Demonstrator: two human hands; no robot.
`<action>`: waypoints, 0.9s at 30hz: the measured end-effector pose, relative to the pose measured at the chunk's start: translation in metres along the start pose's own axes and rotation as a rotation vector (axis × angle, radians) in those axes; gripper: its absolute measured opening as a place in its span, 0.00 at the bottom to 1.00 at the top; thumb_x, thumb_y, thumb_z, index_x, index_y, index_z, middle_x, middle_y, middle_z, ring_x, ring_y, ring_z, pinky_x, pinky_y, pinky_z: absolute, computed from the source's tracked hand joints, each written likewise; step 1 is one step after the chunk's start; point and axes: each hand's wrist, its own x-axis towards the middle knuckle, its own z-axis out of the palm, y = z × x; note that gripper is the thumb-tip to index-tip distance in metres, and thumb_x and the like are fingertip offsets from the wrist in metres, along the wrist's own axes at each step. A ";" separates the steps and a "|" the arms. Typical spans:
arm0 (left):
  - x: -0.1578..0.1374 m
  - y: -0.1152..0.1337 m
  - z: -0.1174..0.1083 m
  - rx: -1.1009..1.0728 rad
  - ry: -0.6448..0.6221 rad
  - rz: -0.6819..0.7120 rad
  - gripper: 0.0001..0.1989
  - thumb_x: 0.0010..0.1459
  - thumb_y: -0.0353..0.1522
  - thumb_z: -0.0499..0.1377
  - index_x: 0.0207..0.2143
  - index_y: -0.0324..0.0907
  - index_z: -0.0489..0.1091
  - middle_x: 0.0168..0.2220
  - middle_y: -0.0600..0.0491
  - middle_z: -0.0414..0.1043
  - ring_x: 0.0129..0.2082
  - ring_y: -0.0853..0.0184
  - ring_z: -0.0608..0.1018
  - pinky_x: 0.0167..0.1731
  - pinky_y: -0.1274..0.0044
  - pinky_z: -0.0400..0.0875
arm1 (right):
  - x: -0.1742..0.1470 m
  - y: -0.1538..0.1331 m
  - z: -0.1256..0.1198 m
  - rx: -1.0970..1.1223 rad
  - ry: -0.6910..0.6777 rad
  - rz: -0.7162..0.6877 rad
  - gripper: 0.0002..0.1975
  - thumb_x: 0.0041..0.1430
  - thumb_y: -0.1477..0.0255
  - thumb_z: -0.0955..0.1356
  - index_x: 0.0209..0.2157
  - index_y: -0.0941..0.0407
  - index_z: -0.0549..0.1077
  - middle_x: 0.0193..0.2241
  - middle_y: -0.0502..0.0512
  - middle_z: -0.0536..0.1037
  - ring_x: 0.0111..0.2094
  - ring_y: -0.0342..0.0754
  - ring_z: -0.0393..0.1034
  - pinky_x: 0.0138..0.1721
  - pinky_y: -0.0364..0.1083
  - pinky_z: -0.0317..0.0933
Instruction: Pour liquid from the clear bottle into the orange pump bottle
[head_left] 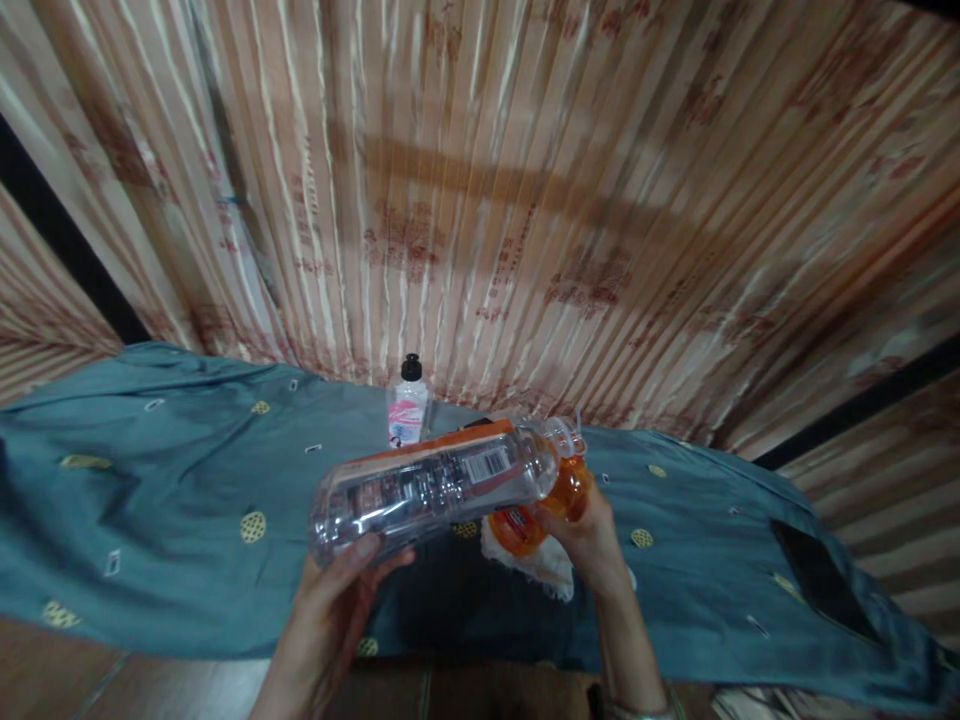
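Note:
My left hand (349, 590) is closed around the base of a large clear plastic bottle (442, 490), which carries an orange-edged label with a barcode. The bottle lies tilted, its mouth raised slightly toward the right. My right hand (589, 530) grips a smaller bottle of orange liquid (517, 528), partly hidden behind the clear bottle's neck. The two bottle necks meet or overlap in view; I cannot tell if they touch. Beneath the orange bottle a white cloth (551, 572) lies on the table cover.
A white bottle with a black cap and pink label (406, 412) stands behind the clear bottle. The blue-green patterned cloth (195, 480) covers the surface. A dark flat phone-like object (821, 578) rests at the right. Pleated curtains (450, 220) hang at the back.

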 end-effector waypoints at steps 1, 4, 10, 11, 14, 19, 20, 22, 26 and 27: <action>0.000 0.000 0.000 -0.004 -0.002 0.002 0.42 0.33 0.34 0.80 0.55 0.52 0.75 0.44 0.53 0.83 0.35 0.60 0.82 0.26 0.76 0.82 | 0.000 0.000 0.000 0.002 -0.001 0.001 0.31 0.36 0.61 0.83 0.43 0.52 0.75 0.40 0.56 0.86 0.42 0.58 0.83 0.45 0.55 0.78; 0.000 0.001 0.000 -0.015 -0.014 0.004 0.42 0.33 0.34 0.80 0.55 0.52 0.76 0.44 0.53 0.83 0.34 0.61 0.82 0.26 0.75 0.82 | 0.000 -0.001 0.000 0.010 -0.009 0.001 0.31 0.36 0.63 0.83 0.44 0.53 0.75 0.41 0.56 0.86 0.43 0.59 0.83 0.46 0.55 0.78; 0.000 0.002 0.002 -0.005 -0.010 0.025 0.41 0.33 0.33 0.80 0.54 0.51 0.76 0.43 0.53 0.83 0.32 0.63 0.81 0.25 0.75 0.82 | 0.001 -0.001 -0.003 0.003 -0.031 0.013 0.31 0.37 0.65 0.83 0.45 0.53 0.75 0.42 0.57 0.86 0.43 0.59 0.83 0.46 0.55 0.78; 0.000 0.002 0.002 -0.004 -0.008 0.027 0.41 0.33 0.33 0.80 0.54 0.51 0.76 0.43 0.53 0.83 0.32 0.63 0.81 0.25 0.75 0.82 | 0.000 -0.001 -0.003 0.003 -0.029 0.007 0.31 0.37 0.65 0.83 0.44 0.53 0.75 0.41 0.57 0.86 0.42 0.59 0.83 0.46 0.55 0.78; -0.001 0.004 0.002 0.001 -0.016 0.030 0.40 0.34 0.32 0.79 0.54 0.51 0.76 0.43 0.53 0.83 0.33 0.62 0.82 0.26 0.76 0.82 | -0.001 -0.003 -0.001 0.006 -0.019 -0.013 0.30 0.38 0.63 0.83 0.44 0.53 0.75 0.41 0.57 0.86 0.42 0.59 0.83 0.45 0.55 0.79; -0.002 0.005 0.002 -0.003 -0.012 0.024 0.37 0.35 0.32 0.79 0.52 0.49 0.77 0.42 0.52 0.83 0.34 0.60 0.82 0.26 0.76 0.82 | -0.001 -0.007 0.001 0.015 -0.008 0.025 0.32 0.35 0.62 0.83 0.43 0.53 0.75 0.41 0.57 0.86 0.42 0.59 0.83 0.45 0.55 0.78; -0.002 0.005 0.002 -0.009 -0.010 0.026 0.37 0.35 0.32 0.79 0.52 0.49 0.77 0.42 0.52 0.83 0.33 0.61 0.82 0.26 0.76 0.82 | -0.001 -0.007 0.002 0.016 -0.005 0.028 0.33 0.34 0.62 0.83 0.43 0.53 0.75 0.41 0.57 0.86 0.42 0.59 0.83 0.45 0.55 0.78; -0.003 0.005 0.003 -0.019 -0.009 0.031 0.38 0.34 0.33 0.79 0.52 0.49 0.77 0.42 0.52 0.83 0.32 0.62 0.81 0.26 0.76 0.82 | 0.000 -0.007 0.002 0.010 -0.001 0.023 0.33 0.34 0.62 0.84 0.43 0.53 0.74 0.41 0.57 0.87 0.42 0.59 0.83 0.45 0.55 0.78; -0.002 0.004 0.002 -0.025 -0.018 0.035 0.39 0.34 0.34 0.80 0.53 0.50 0.77 0.42 0.53 0.83 0.33 0.62 0.82 0.26 0.76 0.82 | -0.001 -0.005 0.000 -0.007 -0.012 0.000 0.31 0.36 0.63 0.83 0.42 0.53 0.74 0.40 0.56 0.87 0.40 0.58 0.83 0.43 0.53 0.78; -0.002 0.004 0.001 -0.025 -0.023 0.036 0.39 0.34 0.35 0.80 0.53 0.50 0.77 0.42 0.53 0.83 0.33 0.62 0.82 0.26 0.76 0.82 | -0.001 -0.004 0.000 -0.003 -0.018 -0.002 0.30 0.37 0.63 0.83 0.43 0.53 0.74 0.40 0.56 0.86 0.41 0.58 0.83 0.43 0.53 0.78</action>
